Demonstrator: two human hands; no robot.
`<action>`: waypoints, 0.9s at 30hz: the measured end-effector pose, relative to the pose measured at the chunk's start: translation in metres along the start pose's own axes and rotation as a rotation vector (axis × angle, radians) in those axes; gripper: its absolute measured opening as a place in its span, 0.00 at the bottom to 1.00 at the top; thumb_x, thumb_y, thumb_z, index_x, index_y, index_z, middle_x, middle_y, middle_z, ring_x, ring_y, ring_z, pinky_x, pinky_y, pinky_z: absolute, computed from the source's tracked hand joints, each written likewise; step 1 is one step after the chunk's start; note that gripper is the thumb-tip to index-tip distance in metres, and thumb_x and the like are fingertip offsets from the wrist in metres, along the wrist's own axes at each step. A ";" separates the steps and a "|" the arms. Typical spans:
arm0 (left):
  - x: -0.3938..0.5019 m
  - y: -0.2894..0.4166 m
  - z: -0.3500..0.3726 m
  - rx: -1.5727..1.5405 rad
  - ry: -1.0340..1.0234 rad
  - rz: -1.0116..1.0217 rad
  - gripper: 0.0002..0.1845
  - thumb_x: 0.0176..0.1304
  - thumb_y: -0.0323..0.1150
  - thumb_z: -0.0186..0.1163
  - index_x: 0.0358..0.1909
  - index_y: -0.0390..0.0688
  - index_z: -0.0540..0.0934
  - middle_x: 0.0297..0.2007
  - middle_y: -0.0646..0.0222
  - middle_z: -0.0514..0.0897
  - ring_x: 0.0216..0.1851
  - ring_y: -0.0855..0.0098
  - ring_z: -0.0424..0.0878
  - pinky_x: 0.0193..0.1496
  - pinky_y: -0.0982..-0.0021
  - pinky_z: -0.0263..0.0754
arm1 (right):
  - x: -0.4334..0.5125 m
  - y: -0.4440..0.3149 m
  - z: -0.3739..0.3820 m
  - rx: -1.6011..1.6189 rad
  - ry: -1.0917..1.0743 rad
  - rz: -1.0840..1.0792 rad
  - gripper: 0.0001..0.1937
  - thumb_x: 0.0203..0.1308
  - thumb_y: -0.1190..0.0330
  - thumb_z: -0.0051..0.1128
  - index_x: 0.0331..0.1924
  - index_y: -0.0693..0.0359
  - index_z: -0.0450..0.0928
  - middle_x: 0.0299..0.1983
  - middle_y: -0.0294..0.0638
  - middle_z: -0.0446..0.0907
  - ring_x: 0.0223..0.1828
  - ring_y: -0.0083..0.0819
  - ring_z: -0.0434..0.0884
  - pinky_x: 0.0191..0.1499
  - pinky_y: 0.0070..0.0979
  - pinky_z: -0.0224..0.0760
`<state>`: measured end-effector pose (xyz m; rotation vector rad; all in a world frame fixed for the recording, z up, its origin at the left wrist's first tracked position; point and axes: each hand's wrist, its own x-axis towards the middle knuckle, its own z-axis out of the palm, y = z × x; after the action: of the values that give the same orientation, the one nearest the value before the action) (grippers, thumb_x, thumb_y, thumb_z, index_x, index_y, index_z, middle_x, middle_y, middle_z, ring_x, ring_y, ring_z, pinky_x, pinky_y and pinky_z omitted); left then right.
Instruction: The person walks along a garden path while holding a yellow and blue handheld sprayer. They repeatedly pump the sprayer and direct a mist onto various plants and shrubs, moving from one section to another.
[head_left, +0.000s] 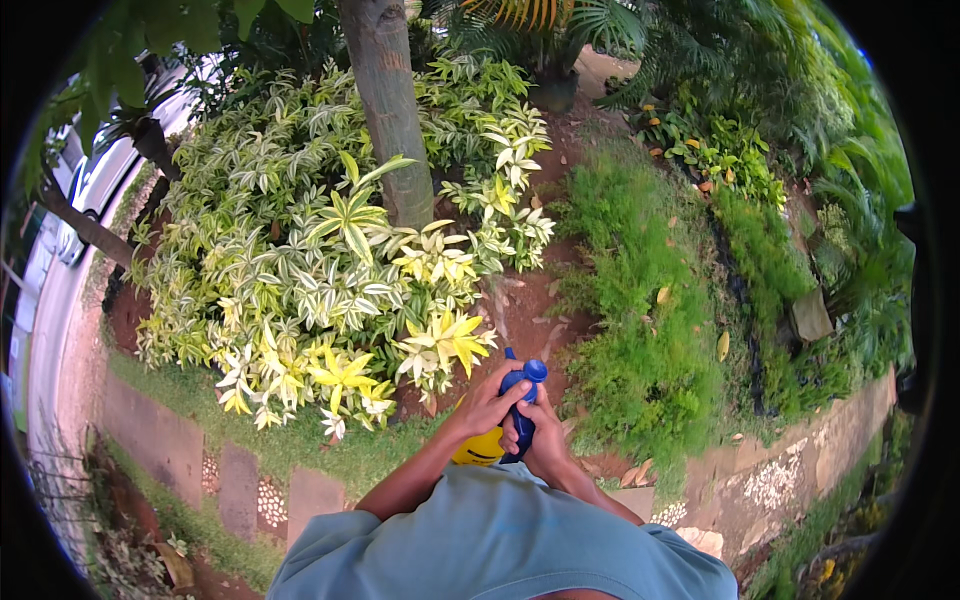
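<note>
A pump sprayer with a yellow tank and a blue head is close in front of my body. My left hand curls round the upper part of the blue head, its thumb across the front. My right hand grips the blue part lower down on the right side. A short blue nozzle points away from me beyond the left fingers. Both hands and my shirt hide much of the tank. Just ahead stand variegated shrubs with white and yellow leaves.
A tree trunk rises from the shrubs. Low feathery green plants grow to the right, with a stone block beyond. Paving slabs cross the grass at left, and a stone path curves at right. Vehicles stand on a road at far left.
</note>
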<state>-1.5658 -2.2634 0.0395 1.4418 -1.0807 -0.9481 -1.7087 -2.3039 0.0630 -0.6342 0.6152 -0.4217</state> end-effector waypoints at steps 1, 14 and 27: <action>-0.001 -0.001 0.000 -0.015 -0.006 0.018 0.22 0.73 0.47 0.57 0.58 0.42 0.73 0.42 0.61 0.82 0.43 0.66 0.80 0.48 0.65 0.75 | -0.001 0.001 0.002 -0.004 0.029 -0.005 0.25 0.73 0.70 0.41 0.71 0.44 0.54 0.22 0.40 0.69 0.20 0.29 0.70 0.22 0.26 0.67; -0.008 -0.006 0.002 -0.021 0.046 0.023 0.26 0.70 0.49 0.60 0.61 0.43 0.72 0.46 0.56 0.81 0.49 0.60 0.80 0.54 0.62 0.74 | -0.007 0.013 0.012 -0.039 0.082 -0.112 0.31 0.73 0.68 0.40 0.76 0.44 0.47 0.22 0.40 0.70 0.19 0.28 0.71 0.20 0.25 0.65; -0.002 -0.007 0.006 -0.060 0.061 -0.064 0.26 0.70 0.49 0.61 0.59 0.41 0.75 0.47 0.58 0.82 0.48 0.65 0.81 0.53 0.66 0.75 | -0.002 0.012 0.012 -0.034 0.135 -0.123 0.32 0.73 0.68 0.39 0.78 0.44 0.44 0.23 0.41 0.71 0.19 0.28 0.71 0.20 0.25 0.65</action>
<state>-1.5712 -2.2629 0.0322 1.4535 -0.9587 -0.9675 -1.7004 -2.2884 0.0636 -0.6823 0.7149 -0.5733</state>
